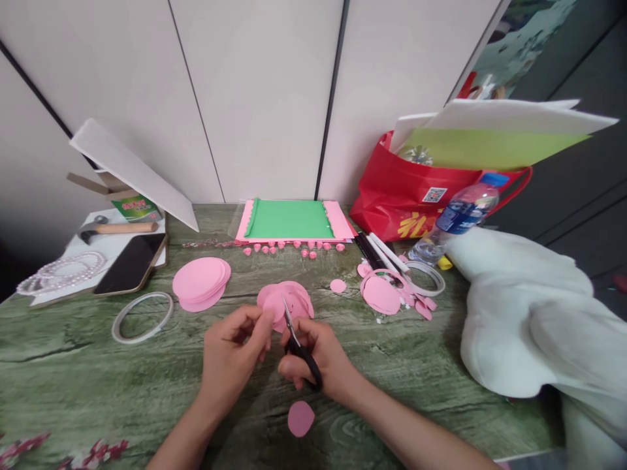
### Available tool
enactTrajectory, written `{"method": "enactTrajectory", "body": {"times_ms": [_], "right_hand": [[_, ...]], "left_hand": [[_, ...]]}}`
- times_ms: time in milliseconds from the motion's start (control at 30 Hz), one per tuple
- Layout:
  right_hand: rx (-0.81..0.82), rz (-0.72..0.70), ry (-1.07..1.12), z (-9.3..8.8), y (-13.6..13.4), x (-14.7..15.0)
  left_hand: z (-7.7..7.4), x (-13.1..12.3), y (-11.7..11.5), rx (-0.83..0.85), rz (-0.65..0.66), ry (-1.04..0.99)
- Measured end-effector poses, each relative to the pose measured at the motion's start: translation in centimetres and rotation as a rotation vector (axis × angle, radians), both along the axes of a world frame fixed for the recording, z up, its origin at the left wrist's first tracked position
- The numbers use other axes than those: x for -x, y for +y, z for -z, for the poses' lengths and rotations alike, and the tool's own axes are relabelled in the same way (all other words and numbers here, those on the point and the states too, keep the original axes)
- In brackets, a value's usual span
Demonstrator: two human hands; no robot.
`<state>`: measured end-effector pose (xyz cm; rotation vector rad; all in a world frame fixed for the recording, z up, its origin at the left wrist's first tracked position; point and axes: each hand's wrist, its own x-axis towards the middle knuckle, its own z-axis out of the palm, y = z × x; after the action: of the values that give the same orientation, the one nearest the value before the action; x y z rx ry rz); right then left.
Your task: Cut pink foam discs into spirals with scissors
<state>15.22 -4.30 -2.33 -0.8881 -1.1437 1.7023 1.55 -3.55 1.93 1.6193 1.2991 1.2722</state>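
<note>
My left hand [240, 343] pinches a small piece of pink paper [273, 303] at its edge. In my right hand [316, 352] is a pair of scissors [304, 356] with black handles, its metal blades pointing up and left against that piece. Behind the blades lies a pile of pink paper [301, 299] with cut pieces. A petal-shaped pink cutout [300, 418] rests on the table below my hands, and a smaller cutout [337, 286] lies to the upper right. Left of the pile is a stack of pink paper circles [200, 282].
A tape roll [143, 318], a phone [131, 262], pearl strings [68, 273] and a hammer [120, 228] lie left. Green paper [289, 219] sits at the back behind small pink rolls. Right are pens [372, 251], paper scraps, a bottle [458, 215], a red bag [382, 196] and a white plush shape [529, 313].
</note>
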Motion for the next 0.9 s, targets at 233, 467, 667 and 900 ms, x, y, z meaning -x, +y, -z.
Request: {"method": "enactTrajectory", "body": {"times_ms": [233,467,667,900], "right_hand": [[-0.001,0.099,-0.079,0.0,0.5,0.2],[-0.091,0.379,-0.104,-0.8,1.8,-1.1],[-0.277,0.846,-0.058,-1.4,3.1,-2.8],[-0.415,1.135,-0.173,-1.3,4.1,-4.4]], "left_hand": [[0.2,0.5,0.6,0.189,0.106,-0.277],[0.0,0.8,0.5,0.471,0.45,-0.269],[-0.4,0.6,0.5,0.562,0.616,0.094],[0.2,1.6,1.7,0.512,0.412,0.153]]}}
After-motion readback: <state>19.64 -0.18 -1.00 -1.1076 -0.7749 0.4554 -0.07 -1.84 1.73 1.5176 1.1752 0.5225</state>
